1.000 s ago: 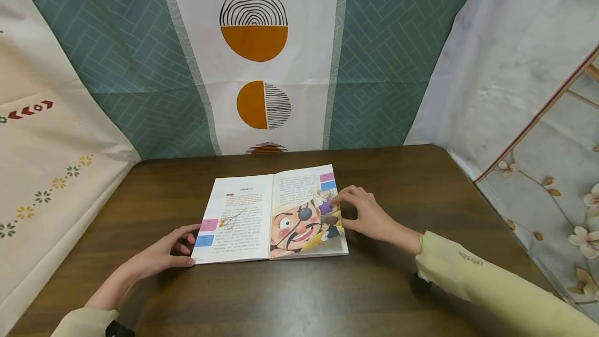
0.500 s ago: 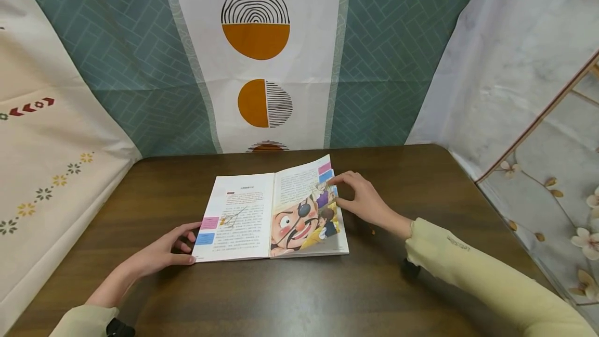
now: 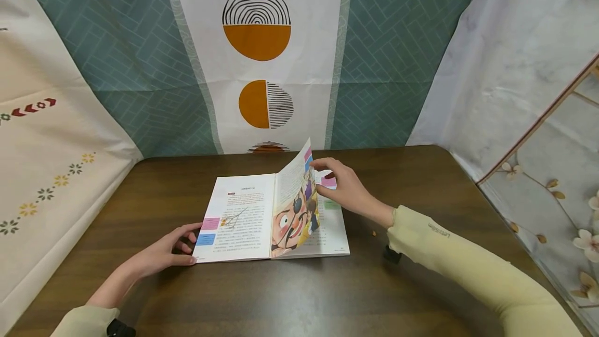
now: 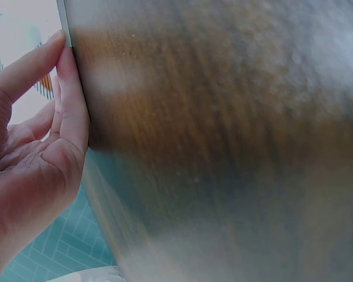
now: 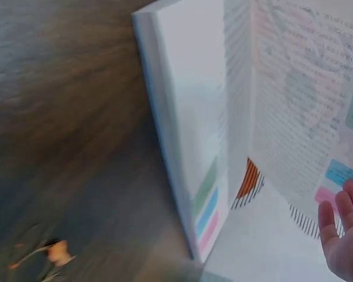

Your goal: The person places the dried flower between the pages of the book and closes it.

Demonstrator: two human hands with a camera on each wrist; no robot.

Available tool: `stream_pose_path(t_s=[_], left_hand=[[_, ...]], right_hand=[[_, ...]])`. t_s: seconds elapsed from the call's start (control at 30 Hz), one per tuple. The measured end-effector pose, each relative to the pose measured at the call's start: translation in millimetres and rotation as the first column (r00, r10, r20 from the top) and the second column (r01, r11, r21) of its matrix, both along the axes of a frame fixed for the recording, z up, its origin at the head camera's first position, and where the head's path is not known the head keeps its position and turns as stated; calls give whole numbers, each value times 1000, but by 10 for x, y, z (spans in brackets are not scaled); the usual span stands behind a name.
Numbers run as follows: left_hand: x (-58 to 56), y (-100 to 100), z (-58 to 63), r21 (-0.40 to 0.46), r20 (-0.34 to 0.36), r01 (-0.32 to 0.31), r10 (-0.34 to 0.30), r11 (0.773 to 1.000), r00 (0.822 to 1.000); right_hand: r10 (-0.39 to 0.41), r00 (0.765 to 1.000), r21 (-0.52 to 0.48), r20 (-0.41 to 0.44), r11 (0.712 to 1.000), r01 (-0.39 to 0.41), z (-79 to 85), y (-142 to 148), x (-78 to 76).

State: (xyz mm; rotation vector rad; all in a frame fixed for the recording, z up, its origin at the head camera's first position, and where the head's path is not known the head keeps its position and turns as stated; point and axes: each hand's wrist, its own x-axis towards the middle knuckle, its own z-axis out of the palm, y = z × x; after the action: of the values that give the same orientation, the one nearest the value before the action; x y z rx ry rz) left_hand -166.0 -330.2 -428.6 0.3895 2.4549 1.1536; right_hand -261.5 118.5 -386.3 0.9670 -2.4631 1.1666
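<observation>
An open illustrated book (image 3: 238, 199) lies on the brown table. One of its right-hand leaves stands lifted, showing a cartoon face with an eye patch (image 3: 292, 225). At that leaf's outer edge is my right hand (image 3: 343, 186), index fingertip against the leaf and thumb apart below it. In the right wrist view several fingertips of the right hand (image 5: 344, 235) overlap the leaf's underside (image 5: 306, 88) near coloured tabs. My left hand (image 3: 161, 251) rests at the book's left edge, thumb by the lower corner. The left wrist view shows the left hand (image 4: 41, 135) with thumb and finger at the thin edge.
The dark wooden table (image 3: 234, 300) reaches back to a hanging cloth (image 3: 388, 66) with printed circles. A pale floral cloth (image 3: 552, 196) borders the right side, a cream embroidered cloth (image 3: 56, 170) the left. Both forearms wear pale yellow sleeves (image 3: 458, 248).
My right hand has moved left and away from me, raising the leaf from nearly flat to steeply upright and uncovering the page beneath. The left hand has stayed at the book's left edge.
</observation>
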Motion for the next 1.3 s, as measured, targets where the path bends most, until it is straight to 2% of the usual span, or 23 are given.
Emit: stream_pose_path(t_s=[0.17,0.33,0.6,0.97,1.3], left_hand=[[9,-5,9,-2,-1,-16,16,1000,1000],[1,-4,20,0,-10,-9,9,1000,1000],[-34,6,15,3,-11,-6,6,1000,1000],[5,1,0,7,-2,7,-7,1000,1000],[-3,-10,-15,9,17,-5,5,1000,1000]], right_hand=[[49,998,-14,-45,999,-50,82,-150,-39],[88,991,20,-104,996,-87,210,-289,-95],[107,975,105,-195,991,-88,441,-484,-238],[146,973,170,-179,979,-115,510,-983,-378],[249,965,232,-85,947,-224,500,-1541,-402]])
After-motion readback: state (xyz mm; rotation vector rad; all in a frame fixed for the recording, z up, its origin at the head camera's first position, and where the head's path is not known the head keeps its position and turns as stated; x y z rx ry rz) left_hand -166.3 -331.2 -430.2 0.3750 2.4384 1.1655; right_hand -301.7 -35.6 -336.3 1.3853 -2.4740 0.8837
